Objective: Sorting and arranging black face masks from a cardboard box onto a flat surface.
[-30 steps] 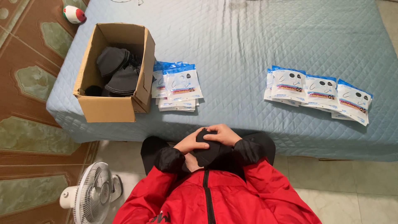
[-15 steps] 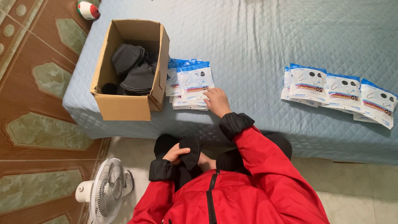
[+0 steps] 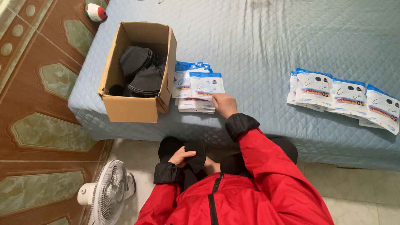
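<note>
1 cardboard box [image 3: 132,109], right hand [image 3: 224,104] fingers touching pouch stack [image 3: 199,89], left hand [image 3: 182,157] gripping dark mask [image 3: 196,154]

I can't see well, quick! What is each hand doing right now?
Left hand: closed on a black mask.
Right hand: fingers on the top packet; grip cannot be told.
</note>
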